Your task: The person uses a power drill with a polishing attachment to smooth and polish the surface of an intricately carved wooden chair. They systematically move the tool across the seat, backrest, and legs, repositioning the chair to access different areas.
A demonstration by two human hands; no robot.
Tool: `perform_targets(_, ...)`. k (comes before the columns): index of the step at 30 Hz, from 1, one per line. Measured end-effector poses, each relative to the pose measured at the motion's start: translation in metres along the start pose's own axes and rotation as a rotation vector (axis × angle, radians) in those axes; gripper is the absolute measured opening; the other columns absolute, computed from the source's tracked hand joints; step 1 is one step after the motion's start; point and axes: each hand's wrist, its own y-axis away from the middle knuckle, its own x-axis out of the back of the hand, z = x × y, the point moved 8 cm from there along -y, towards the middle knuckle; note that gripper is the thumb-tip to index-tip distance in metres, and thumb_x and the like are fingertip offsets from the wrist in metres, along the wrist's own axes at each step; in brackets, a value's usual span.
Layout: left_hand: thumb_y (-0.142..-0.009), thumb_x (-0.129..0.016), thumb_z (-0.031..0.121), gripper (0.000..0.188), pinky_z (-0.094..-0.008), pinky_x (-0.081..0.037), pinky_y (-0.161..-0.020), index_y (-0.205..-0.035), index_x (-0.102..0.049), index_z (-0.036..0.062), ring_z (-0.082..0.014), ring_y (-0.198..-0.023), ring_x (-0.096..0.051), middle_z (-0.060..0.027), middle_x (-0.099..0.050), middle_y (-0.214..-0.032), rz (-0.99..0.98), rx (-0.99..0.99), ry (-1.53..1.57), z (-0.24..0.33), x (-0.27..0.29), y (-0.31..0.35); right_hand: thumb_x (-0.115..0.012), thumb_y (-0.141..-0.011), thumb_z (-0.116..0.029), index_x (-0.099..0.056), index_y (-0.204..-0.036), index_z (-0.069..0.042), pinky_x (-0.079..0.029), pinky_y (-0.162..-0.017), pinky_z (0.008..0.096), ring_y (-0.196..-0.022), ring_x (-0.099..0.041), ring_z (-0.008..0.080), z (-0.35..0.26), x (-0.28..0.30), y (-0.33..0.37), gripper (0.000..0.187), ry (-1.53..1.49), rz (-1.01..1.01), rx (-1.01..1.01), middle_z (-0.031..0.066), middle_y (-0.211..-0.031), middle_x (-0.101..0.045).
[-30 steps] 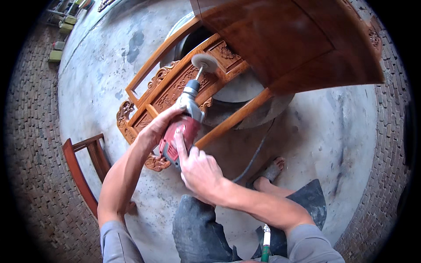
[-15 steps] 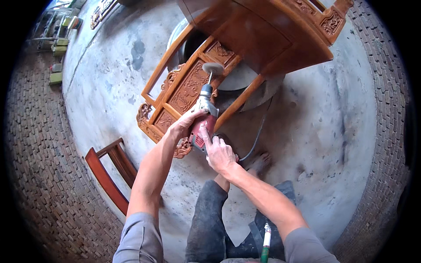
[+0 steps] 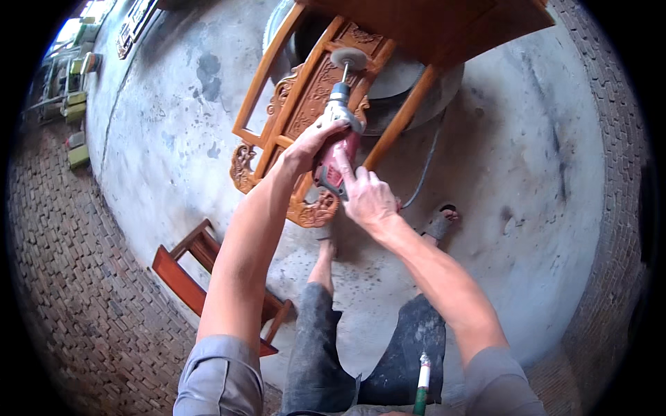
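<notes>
Both my hands are closed round a red and grey power drill (image 3: 327,173), held above a carved wooden chair. My left hand (image 3: 312,144) wraps the front of the drill body, behind the chuck. My right hand (image 3: 372,199) holds the rear grip, its index finger stretched along the red casing; the handle itself is mostly hidden. A round, greyish disc (image 3: 348,59) is mounted on a thin shaft in the chuck. It overlaps the chair's carved back panel (image 3: 316,97); whether it touches the wood I cannot tell. The chair's broad brown seat (image 3: 430,31) shows at the top.
Beneath the chair is a round grey base (image 3: 444,93). A cable (image 3: 431,156) runs from near my right hand toward it. A small reddish-brown wooden stool (image 3: 179,277) lies at lower left. Brick paving (image 3: 76,277) borders the concrete floor (image 3: 513,208). A lit cigarette (image 3: 424,374) juts in below.
The drill and both hands have shifted up and slightly right in the picture, still over the carved panel. My feet now stand farther apart. More of the small stool shows.
</notes>
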Motion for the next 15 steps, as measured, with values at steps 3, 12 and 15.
perform_targets(3, -0.089, -0.073, 0.031, 0.049, -0.0333, -0.056, -0.078, -0.126, -0.049, 0.0093, -0.016, -0.09, -0.063, -0.0069, -0.062, -0.106, 0.002, -0.073, -0.062, 0.02, -0.001, 0.003, -0.07, -0.079, -0.012, -0.016, -0.16, -0.015, -0.057, -0.076, 0.0468, -0.093, -0.064, 0.0389, -0.001, 0.003, -0.005, 0.098, -0.049, 0.007, -0.003, 0.0203, -0.097, -0.059)
perform_targets(12, -0.09, -0.07, 0.027, 0.045, -0.0453, -0.056, -0.093, -0.126, -0.052, 0.0068, -0.0266, -0.102, -0.067, -0.0106, -0.066, -0.11, 0.0, -0.049, 0.456, -0.005, -0.07, 0.101, -0.07, -0.088, -0.036, -0.027, -0.151, 0.003, -0.031, -0.113, 0.0537, -0.133, -0.043, 0.0448, 0.074, 0.131, 0.091, 0.086, 0.025, 0.586, -0.466, 0.0297, -0.137, -0.05)
perform_targets(15, -0.088, -0.074, 0.028, 0.048, -0.0444, -0.056, -0.091, -0.125, -0.053, 0.005, -0.0254, -0.098, -0.068, -0.01, -0.066, -0.109, -0.107, -0.145, 0.41, 0.002, -0.101, 0.113, -0.062, -0.096, -0.028, -0.038, -0.138, 0.006, -0.051, -0.094, 0.0503, -0.12, -0.057, 0.0444, 0.148, 0.099, 0.117, 0.059, -1.03, 0.243, -0.981, 0.0278, -0.133, -0.054)
